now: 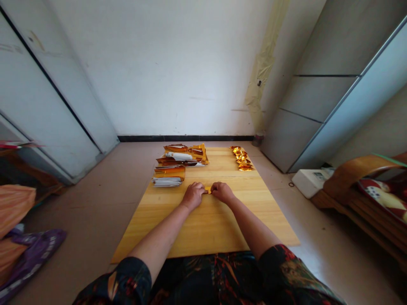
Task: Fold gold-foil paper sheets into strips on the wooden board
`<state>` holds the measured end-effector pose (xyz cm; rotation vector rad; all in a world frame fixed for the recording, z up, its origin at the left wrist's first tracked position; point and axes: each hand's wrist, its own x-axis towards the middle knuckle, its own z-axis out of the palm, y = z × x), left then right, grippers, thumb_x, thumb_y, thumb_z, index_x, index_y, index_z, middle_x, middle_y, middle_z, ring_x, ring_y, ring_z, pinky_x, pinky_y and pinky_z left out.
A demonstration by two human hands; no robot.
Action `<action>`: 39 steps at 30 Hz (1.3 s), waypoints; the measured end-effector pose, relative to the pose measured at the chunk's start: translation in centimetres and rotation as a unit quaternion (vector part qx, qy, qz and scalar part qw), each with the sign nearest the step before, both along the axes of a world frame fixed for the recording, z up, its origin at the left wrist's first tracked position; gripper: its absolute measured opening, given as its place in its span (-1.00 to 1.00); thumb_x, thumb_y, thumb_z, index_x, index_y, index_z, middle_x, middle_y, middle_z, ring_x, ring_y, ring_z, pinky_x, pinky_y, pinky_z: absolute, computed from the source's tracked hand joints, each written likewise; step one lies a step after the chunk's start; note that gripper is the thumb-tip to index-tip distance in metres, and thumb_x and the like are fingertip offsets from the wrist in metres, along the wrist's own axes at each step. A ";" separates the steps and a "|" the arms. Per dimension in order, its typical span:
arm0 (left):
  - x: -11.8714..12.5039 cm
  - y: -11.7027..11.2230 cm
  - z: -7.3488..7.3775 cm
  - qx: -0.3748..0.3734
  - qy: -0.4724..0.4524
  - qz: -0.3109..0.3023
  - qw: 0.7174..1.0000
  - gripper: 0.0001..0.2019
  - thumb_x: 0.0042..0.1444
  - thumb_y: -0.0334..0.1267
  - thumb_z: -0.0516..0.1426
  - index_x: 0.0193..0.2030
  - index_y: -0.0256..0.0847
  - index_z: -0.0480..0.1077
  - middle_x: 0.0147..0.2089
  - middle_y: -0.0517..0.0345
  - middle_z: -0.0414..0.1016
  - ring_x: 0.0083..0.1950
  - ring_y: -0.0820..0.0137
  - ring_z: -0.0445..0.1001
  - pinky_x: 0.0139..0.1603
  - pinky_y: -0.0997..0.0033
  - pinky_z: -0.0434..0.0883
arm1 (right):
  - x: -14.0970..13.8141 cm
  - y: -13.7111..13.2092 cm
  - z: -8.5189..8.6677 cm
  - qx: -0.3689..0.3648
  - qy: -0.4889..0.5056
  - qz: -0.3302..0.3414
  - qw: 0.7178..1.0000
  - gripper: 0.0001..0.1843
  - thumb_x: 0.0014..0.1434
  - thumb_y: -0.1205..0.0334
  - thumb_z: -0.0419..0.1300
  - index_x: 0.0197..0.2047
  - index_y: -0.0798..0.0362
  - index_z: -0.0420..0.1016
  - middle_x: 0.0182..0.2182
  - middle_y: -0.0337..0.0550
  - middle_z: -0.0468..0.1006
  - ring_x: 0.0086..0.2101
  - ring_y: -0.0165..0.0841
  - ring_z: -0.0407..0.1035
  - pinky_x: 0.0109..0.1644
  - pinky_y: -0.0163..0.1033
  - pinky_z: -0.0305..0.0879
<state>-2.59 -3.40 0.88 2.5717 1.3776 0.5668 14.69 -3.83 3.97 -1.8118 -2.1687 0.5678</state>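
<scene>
Between my two hands, low over the wooden board, is a small piece of gold foil paper [208,190]. My left hand [193,195] has its fingers closed on the left end of it. My right hand [222,192] pinches the right end, fingers curled inward. Most of the paper is hidden behind my fingers. Beyond my left hand lie stacks of gold and white foil paper [170,171]. Farther off to the right sits a row of folded shiny gold foil pieces [243,161].
The wooden board [210,228] reaches from my lap toward the white wall [178,76]. A grey refrigerator [305,106] stands at the back right, with a white box [310,183] and a wooden chair [346,199] nearer. A purple bag [38,258] lies at the left.
</scene>
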 end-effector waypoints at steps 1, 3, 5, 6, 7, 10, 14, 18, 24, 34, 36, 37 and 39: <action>-0.1 0.0 0.1 -0.005 0.000 0.018 1.000 -0.72 0.15 -0.43 0.05 -0.22 -0.05 0.56 -0.21 0.09 0.46 -0.09 0.33 0.33 -0.07 0.32 0.26 | 0.0 0.1 0.1 -0.009 0.000 -0.003 1.000 -0.78 0.03 0.40 0.12 -0.32 0.00 0.56 -0.26 -0.21 0.59 -0.22 -0.37 0.43 -0.17 -0.39 0.24; -0.2 -0.1 0.3 -0.015 -0.003 0.049 0.999 -0.72 0.12 -0.44 0.07 -0.23 -0.01 0.56 -0.21 0.11 0.48 -0.07 0.33 0.33 -0.08 0.32 0.24 | 0.2 0.4 0.3 -0.027 0.006 -0.011 1.000 -0.79 0.01 0.41 0.12 -0.34 0.00 0.56 -0.30 -0.23 0.60 -0.25 -0.38 0.43 -0.21 -0.40 0.23; -0.3 -0.1 0.4 -0.025 -0.007 0.071 0.997 -0.72 0.10 -0.43 0.08 -0.23 0.01 0.56 -0.20 0.13 0.49 -0.05 0.32 0.33 -0.07 0.31 0.23 | 0.2 0.4 0.5 -0.037 0.013 -0.019 0.999 -0.79 0.00 0.41 0.12 -0.36 0.01 0.56 -0.32 -0.23 0.60 -0.26 -0.39 0.43 -0.23 -0.41 0.23; -0.3 -0.1 0.4 -0.029 -0.009 0.078 0.996 -0.72 0.10 -0.42 0.09 -0.24 0.03 0.56 -0.19 0.14 0.49 -0.04 0.32 0.33 -0.06 0.30 0.22 | 0.2 0.4 0.5 -0.039 0.015 -0.022 0.999 -0.79 0.00 0.42 0.12 -0.36 0.01 0.56 -0.32 -0.23 0.60 -0.26 -0.39 0.43 -0.24 -0.41 0.22; -0.3 -0.1 0.4 -0.033 -0.010 0.086 0.996 -0.72 0.10 -0.41 0.08 -0.24 0.04 0.56 -0.18 0.15 0.49 -0.04 0.32 0.33 -0.05 0.29 0.21 | 0.2 0.3 0.6 -0.039 0.016 -0.025 0.999 -0.79 0.01 0.41 0.12 -0.36 0.01 0.55 -0.32 -0.23 0.60 -0.26 -0.39 0.43 -0.25 -0.41 0.21; -0.3 -0.1 0.6 -0.043 -0.014 0.112 0.993 -0.74 0.09 -0.36 0.09 -0.25 0.06 0.57 -0.16 0.17 0.50 -0.03 0.31 0.33 -0.04 0.28 0.20 | -0.2 0.1 0.8 -0.039 0.012 -0.046 0.998 -0.85 0.02 0.34 0.16 -0.33 0.01 0.54 -0.31 -0.21 0.60 -0.27 -0.38 0.43 -0.29 -0.39 0.19; -0.1 -0.2 0.9 -0.054 -0.017 0.137 0.989 -0.79 0.06 -0.27 0.11 -0.27 0.09 0.57 -0.14 0.18 0.49 -0.02 0.29 0.32 -0.02 0.27 0.20 | -1.1 -0.2 1.2 -0.051 -0.009 -0.088 0.995 -0.81 0.00 0.12 0.25 -0.31 0.01 0.52 -0.28 -0.15 0.59 -0.27 -0.33 0.43 -0.33 -0.36 0.19; 0.0 0.0 1.1 -0.069 -0.019 0.159 0.985 -0.84 0.04 -0.17 0.15 -0.27 0.11 0.57 -0.12 0.19 0.48 0.00 0.27 0.31 0.03 0.25 0.18 | -2.0 -0.1 1.6 -0.070 -0.033 -0.114 0.990 -0.71 -0.03 0.01 0.28 -0.27 0.01 0.52 -0.22 -0.06 0.58 -0.21 -0.25 0.45 -0.30 -0.32 0.24; 0.0 0.2 1.2 -0.087 -0.033 0.178 0.980 -0.87 0.00 -0.16 0.19 -0.32 0.12 0.57 -0.08 0.26 0.48 0.02 0.29 0.31 0.10 0.24 0.14 | -2.5 0.1 1.9 -0.076 -0.060 -0.120 0.988 -0.66 -0.05 0.04 0.30 -0.21 0.03 0.51 -0.15 0.01 0.57 -0.15 -0.21 0.45 -0.24 -0.29 0.29; -0.1 0.5 0.9 -0.086 -0.044 0.176 0.980 -0.87 -0.02 -0.21 0.19 -0.35 0.11 0.57 -0.11 0.28 0.49 0.01 0.31 0.33 0.11 0.25 0.15 | -1.0 1.2 0.8 -0.082 -0.039 -0.116 0.989 -0.78 -0.12 0.30 0.32 -0.31 0.02 0.55 -0.26 -0.11 0.60 -0.24 -0.31 0.47 -0.32 -0.39 0.26; -0.1 0.5 0.9 -0.087 -0.043 0.176 0.980 -0.86 -0.01 -0.22 0.19 -0.34 0.11 0.58 -0.11 0.29 0.49 0.00 0.32 0.34 0.09 0.27 0.17 | -0.6 1.4 0.6 -0.091 -0.035 -0.118 0.988 -0.81 -0.11 0.33 0.30 -0.33 0.04 0.56 -0.33 -0.12 0.61 -0.31 -0.34 0.48 -0.35 -0.41 0.25; -0.2 0.5 0.9 -0.087 -0.043 0.176 0.980 -0.85 -0.01 -0.22 0.18 -0.34 0.11 0.58 -0.11 0.29 0.49 0.00 0.32 0.34 0.09 0.28 0.17 | -0.3 1.4 0.6 -0.095 -0.032 -0.118 0.988 -0.82 -0.12 0.34 0.30 -0.34 0.05 0.57 -0.37 -0.14 0.61 -0.34 -0.36 0.47 -0.37 -0.42 0.24; -0.2 0.4 0.9 -0.086 -0.044 0.173 0.980 -0.84 0.00 -0.23 0.17 -0.34 0.13 0.58 -0.11 0.30 0.49 -0.01 0.32 0.35 0.08 0.28 0.17 | 0.1 1.4 0.6 -0.102 -0.024 -0.118 0.987 -0.83 -0.13 0.36 0.30 -0.37 0.04 0.57 -0.44 -0.18 0.60 -0.40 -0.39 0.47 -0.39 -0.44 0.23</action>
